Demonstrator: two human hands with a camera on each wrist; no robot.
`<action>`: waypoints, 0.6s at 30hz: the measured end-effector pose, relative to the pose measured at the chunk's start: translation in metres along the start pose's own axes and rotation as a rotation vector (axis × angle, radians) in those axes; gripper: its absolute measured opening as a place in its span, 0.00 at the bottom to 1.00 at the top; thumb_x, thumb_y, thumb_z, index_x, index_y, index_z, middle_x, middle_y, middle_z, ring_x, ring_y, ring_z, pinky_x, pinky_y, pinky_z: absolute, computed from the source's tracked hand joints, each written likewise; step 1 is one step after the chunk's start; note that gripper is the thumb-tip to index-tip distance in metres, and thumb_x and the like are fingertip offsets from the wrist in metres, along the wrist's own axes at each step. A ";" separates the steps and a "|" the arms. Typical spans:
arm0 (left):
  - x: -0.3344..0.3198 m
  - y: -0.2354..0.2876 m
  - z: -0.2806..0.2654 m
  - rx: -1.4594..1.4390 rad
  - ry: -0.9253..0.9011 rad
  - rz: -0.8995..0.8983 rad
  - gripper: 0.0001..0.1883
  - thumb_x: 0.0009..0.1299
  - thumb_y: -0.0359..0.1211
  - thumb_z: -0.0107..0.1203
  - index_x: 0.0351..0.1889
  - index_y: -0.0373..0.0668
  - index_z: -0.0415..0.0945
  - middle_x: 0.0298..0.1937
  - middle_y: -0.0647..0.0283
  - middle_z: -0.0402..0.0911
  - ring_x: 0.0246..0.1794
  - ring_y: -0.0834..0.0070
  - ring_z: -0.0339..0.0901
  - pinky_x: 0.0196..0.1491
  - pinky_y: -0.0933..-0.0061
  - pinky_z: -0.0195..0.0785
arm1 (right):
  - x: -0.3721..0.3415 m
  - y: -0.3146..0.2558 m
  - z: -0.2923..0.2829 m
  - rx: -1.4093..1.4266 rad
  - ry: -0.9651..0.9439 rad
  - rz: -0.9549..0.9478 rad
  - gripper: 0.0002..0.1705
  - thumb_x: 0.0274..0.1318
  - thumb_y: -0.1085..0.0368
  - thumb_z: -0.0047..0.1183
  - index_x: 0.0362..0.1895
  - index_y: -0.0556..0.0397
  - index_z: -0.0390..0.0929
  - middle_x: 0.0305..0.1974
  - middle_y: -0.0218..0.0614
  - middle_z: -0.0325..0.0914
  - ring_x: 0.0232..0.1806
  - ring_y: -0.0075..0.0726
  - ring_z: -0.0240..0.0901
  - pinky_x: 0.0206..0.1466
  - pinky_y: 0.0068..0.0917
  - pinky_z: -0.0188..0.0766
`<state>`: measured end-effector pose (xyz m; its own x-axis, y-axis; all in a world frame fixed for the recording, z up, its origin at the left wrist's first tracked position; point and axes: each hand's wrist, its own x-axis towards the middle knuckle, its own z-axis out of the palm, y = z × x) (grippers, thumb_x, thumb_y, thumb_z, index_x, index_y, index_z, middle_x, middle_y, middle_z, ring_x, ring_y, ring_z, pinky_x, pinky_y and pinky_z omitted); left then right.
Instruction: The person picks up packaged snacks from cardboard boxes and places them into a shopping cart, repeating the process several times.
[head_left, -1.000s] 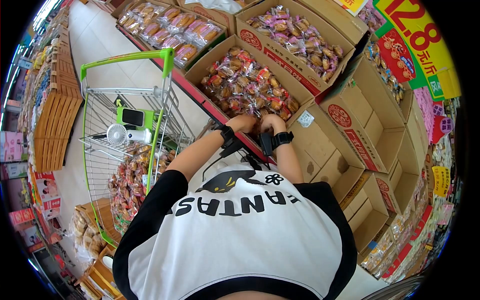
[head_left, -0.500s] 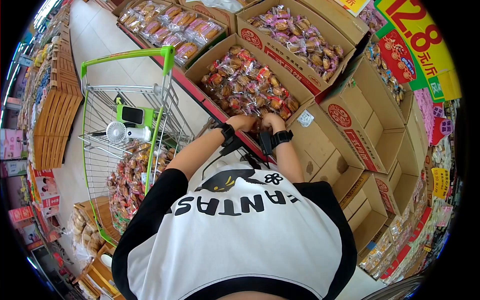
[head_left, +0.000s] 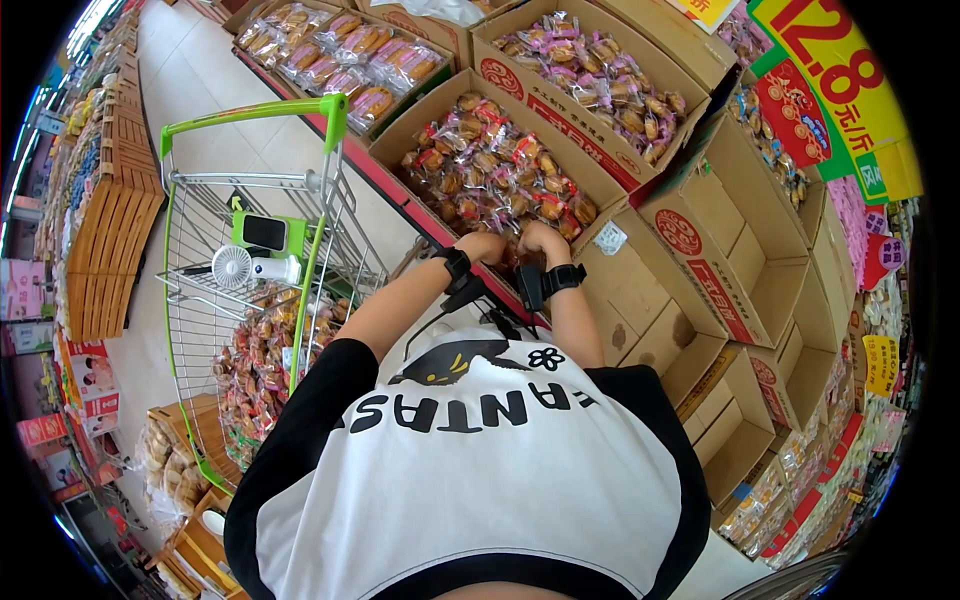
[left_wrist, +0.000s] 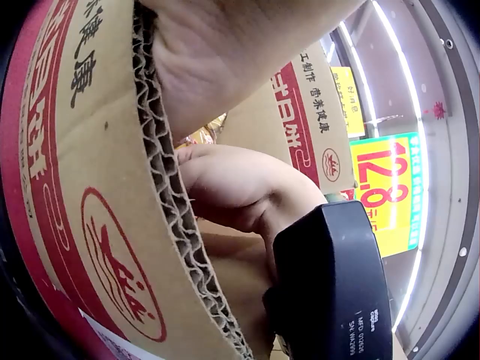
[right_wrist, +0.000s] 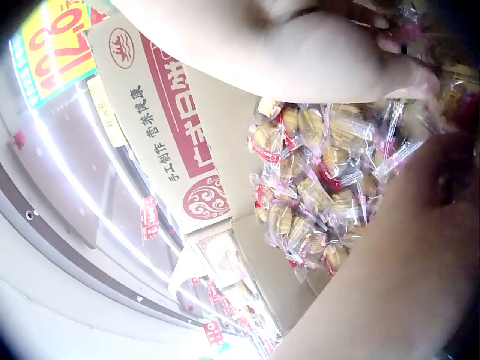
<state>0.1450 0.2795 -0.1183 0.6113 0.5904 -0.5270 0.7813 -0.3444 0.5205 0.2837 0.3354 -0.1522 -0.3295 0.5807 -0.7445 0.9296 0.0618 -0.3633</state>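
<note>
My left hand (head_left: 482,247) and right hand (head_left: 543,240) reach down side by side into the near corner of a cardboard box (left_wrist: 97,142). Wrapped mooncakes (head_left: 490,165), small and brown in clear, red and pink wrappers, fill much of this box. The right thumb (right_wrist: 409,79) lies against the wrappers in the right wrist view. In the left wrist view the left hand's fingers are out of sight, and the box's corrugated edge passes beneath the wrist. Other fingers are sunk among the packets, so I cannot tell what they hold.
A shopping cart (head_left: 335,115) stands at my left, loaded with packets (head_left: 265,360), a small fan (head_left: 233,266) and a phone-like device (head_left: 265,234). Boxes with more cakes (head_left: 590,75) lie beyond. A bare-bottomed box (head_left: 650,310) adjoins at my right.
Both hands stay in the same corner of the box and shift only slightly among the packets. Cart and boxes stay put.
</note>
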 end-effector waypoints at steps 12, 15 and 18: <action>-0.006 0.010 -0.010 -0.130 -0.084 -0.199 0.32 0.51 0.47 0.56 0.49 0.37 0.63 0.40 0.50 0.74 0.41 0.58 0.71 0.40 0.65 0.65 | -0.003 -0.001 -0.004 0.295 0.342 -0.195 0.04 0.39 0.73 0.42 0.21 0.56 0.70 0.25 0.40 0.73 0.30 0.41 0.69 0.34 0.32 0.64; -0.010 0.020 -0.020 -0.069 -0.137 -0.278 0.36 0.48 0.50 0.58 0.50 0.38 0.61 0.41 0.50 0.73 0.41 0.59 0.71 0.41 0.65 0.64 | -0.010 -0.006 -0.008 0.347 0.406 -0.147 0.05 0.39 0.73 0.41 0.22 0.54 0.70 0.27 0.41 0.72 0.33 0.43 0.68 0.37 0.33 0.63; -0.007 0.014 -0.015 -0.136 -0.098 -0.220 0.35 0.49 0.47 0.57 0.51 0.38 0.60 0.42 0.49 0.72 0.42 0.58 0.71 0.41 0.65 0.64 | -0.009 -0.007 -0.009 0.450 0.518 -0.125 0.04 0.41 0.72 0.41 0.23 0.54 0.70 0.27 0.42 0.71 0.34 0.44 0.68 0.38 0.34 0.63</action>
<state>0.1497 0.2811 -0.0974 0.4432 0.5646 -0.6963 0.8766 -0.1107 0.4683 0.2818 0.3370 -0.1377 -0.2042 0.9106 -0.3592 0.6945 -0.1238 -0.7088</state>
